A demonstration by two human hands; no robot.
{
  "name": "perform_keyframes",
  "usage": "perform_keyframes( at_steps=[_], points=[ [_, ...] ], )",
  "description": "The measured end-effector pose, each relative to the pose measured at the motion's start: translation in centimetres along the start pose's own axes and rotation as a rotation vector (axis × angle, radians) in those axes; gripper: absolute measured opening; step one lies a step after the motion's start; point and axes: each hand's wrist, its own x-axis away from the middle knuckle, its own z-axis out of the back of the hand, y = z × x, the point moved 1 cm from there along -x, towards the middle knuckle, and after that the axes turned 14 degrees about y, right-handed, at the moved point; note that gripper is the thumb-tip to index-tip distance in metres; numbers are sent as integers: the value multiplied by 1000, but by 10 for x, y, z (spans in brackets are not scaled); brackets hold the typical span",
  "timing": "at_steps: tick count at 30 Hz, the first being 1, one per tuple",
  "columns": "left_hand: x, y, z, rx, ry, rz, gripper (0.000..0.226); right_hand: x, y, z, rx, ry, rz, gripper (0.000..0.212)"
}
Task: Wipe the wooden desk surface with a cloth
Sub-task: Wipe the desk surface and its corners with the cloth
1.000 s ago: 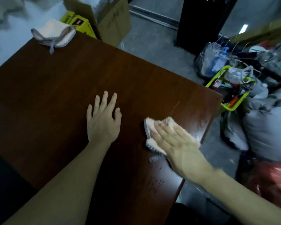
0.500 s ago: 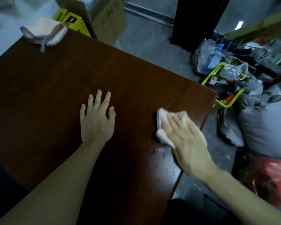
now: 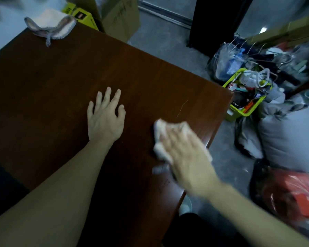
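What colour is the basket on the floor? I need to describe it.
Lime green basket, full of clutter, right of the desk; head view.

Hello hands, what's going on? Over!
Right hand flat on cloth, wiping desk. Left hand flat on desk. Spare cloth on far corner.

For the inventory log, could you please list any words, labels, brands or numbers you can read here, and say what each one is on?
No text here can be read.
Yellow box behind the desk: a dark label with print, too blurred to read.
Cardboard box: faint marks on its side, illegible.
Items in the green bin: packaging with print, too small and blurred.
Red bag: no legible print.
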Motion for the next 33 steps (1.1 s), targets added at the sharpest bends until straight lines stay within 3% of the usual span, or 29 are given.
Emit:
perform_keyframes(
  at_steps=[3,5,8,11,15,17,19,22,24,26,28,31,33],
  points=[
    [0,-1,-1,12,2,2,54,26,-13,12,-107,-68,156,72],
    [-1,-2,-2,20,-1,-1,54,6,25,2,-125,-30,203,58],
    [-2,-3,-2,45,3,6,53,-49,92,-14,-61,-7,-45,56],
    [0,-3,0,154,38,11,50,-69,90,-17,7,25,-275,66],
    [18,-14,17,416,65,12,46,-29,-7,-19,1,75,32,61],
    [36,-32,26,382,53,-58,45,-1,-49,-23,-116,27,125,62],
    [56,-55,31,305,28,-119,45,8,-63,-19,-258,60,177,58],
    [77,-92,42,218,-18,-108,45,-30,-40,-6,-202,169,337,51],
    [88,-116,50,171,-2,-93,45,-70,-12,-15,-148,85,217,58],
    [97,-138,59,133,16,-80,46,-103,7,-27,-48,-61,-36,72],
    [104,-157,65,98,18,-64,48,-109,-15,-34,68,-83,-136,73],
    [112,-179,71,37,-14,-24,51,-75,-85,-55,305,-85,199,67],
    [118,-192,72,-3,-29,21,55,-37,-126,-86,297,-115,337,56]
  ],
)
